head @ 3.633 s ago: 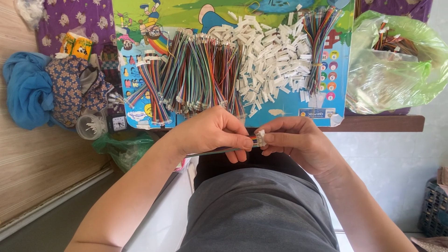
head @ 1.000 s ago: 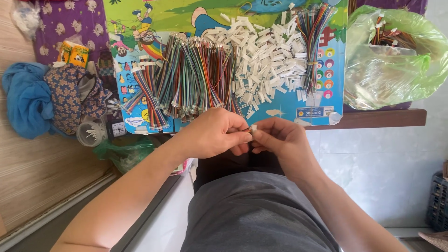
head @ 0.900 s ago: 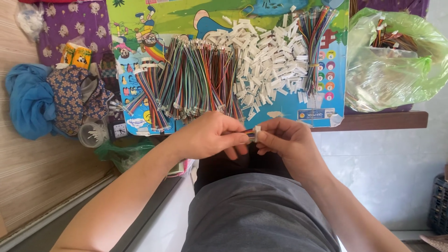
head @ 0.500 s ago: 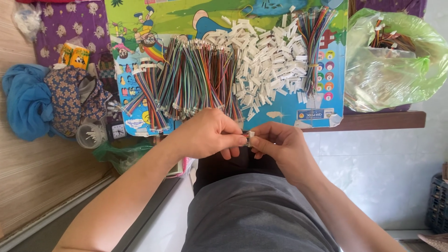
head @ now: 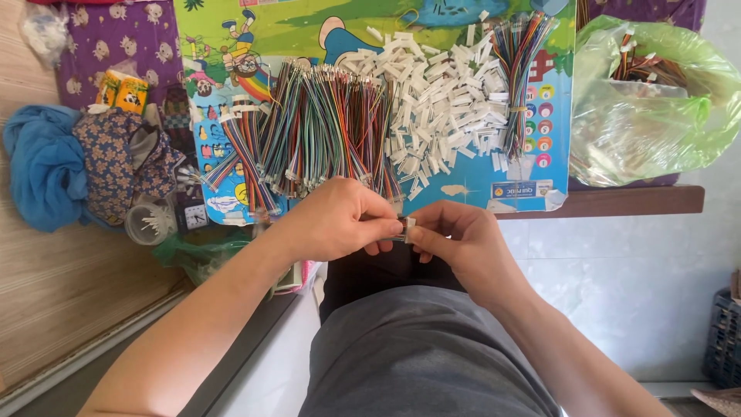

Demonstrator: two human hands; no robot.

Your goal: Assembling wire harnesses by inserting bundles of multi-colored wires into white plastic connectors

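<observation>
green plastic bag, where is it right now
In the head view the green plastic bag lies at the upper right, just right of the colourful mat with the pile of white connectors, far from both hands.

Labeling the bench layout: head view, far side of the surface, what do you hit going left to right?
Blue cloth → patterned fabric bundle → bundles of multicoloured wires → pile of white connector housings → smaller wire bundle → green plastic bag.
</observation>
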